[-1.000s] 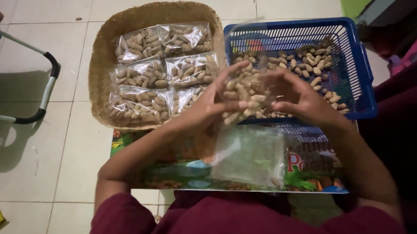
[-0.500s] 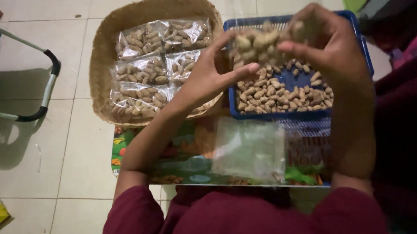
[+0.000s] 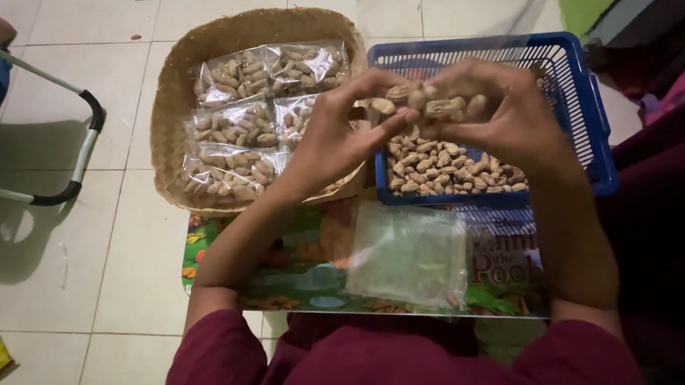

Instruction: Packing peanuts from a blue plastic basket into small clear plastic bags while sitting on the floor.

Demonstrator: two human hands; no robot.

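A person in a maroon top is cupping a handful of unshelled peanuts (image 3: pixel 433 104) above the blue plastic basket (image 3: pixel 585 113), both hands now lowered from the higher position they held half a second ago, when the nuts were lifted well clear of the basket's rim. The left hand (image 3: pixel 338 140) is curling its fingers narrowly against the cluster from the side facing the woven tray, while the right hand (image 3: pixel 516 120) is closing over the nuts from the other side. A second ago both hands were spread low over the basket, so the handful is reading as freshly gathered and being held together. Loose peanuts are lying in the basket beneath the hands. Just beside the basket, the round woven tray (image 3: pixel 175 108) is holding sealed clear packets of peanuts (image 3: pixel 239 125). In front of the basket, an empty clear plastic bag (image 3: pixel 406 253) is resting on a colourful picture board (image 3: pixel 273 268).
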